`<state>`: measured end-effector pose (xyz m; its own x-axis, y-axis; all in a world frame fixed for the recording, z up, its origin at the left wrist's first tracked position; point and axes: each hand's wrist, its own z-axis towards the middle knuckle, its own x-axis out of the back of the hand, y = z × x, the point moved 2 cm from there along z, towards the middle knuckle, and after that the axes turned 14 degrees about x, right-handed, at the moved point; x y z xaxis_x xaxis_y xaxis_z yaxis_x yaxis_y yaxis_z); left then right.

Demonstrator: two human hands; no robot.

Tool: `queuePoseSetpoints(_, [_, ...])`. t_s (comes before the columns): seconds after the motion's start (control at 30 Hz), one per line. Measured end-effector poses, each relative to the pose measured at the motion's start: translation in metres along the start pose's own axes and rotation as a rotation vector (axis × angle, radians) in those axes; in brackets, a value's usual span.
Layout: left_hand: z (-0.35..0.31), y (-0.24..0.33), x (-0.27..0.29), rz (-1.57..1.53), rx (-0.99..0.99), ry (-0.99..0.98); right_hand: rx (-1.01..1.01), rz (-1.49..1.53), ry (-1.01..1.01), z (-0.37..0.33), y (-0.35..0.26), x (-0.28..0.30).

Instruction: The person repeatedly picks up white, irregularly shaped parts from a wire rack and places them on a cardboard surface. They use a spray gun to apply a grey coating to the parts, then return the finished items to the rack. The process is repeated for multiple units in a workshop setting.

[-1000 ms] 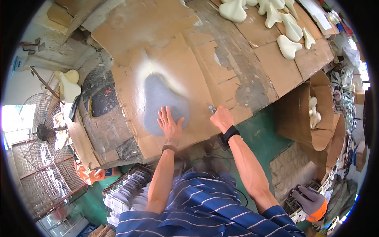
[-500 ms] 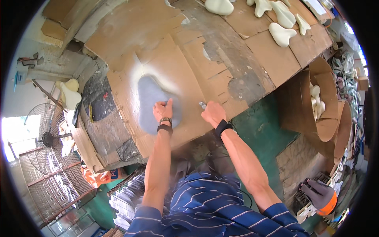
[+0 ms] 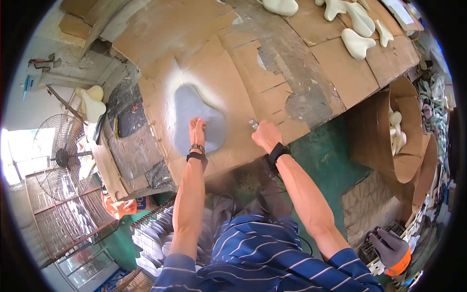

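Grey pad (image 3: 187,109) on cardboard-covered table (image 3: 228,80)

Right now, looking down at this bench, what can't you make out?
All in the head view:
Metal tool: the part inside the right hand is hidden by its fingers.
Left hand: its own back hides whether the curled fingers hold anything.
Grey pad: partly covered by that hand.
Cardboard box: its walls hide the bottom.
Cream seat, top centre: cut off by the upper edge.

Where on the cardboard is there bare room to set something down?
Bare cardboard lies beyond the narrow tip of the grey piece; another patch, partly torn, lies between the right hand and the cream pieces. Crowded: far right, where those pieces lie, and under the left hand.
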<state>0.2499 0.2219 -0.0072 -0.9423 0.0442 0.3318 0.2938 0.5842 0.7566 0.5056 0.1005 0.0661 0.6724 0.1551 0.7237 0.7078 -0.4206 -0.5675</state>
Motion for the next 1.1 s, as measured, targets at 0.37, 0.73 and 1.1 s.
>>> queuePoseSetpoints(0.37, [-0.049,-0.034,0.035,-0.245,-0.148,-0.120,0.024,-0.049,0.165,-0.020,-0.030,-0.017])
queuePoseSetpoints(0.73, [-0.192,-0.226,0.210,-0.315,0.104,-0.188,0.278,-0.088,0.214,-0.123,-0.010,-0.058])
queuePoseSetpoints(1.1, [-0.123,-0.235,0.277,-0.356,-0.024,-0.202,0.463,0.223,0.328,-0.356,-0.132,0.013])
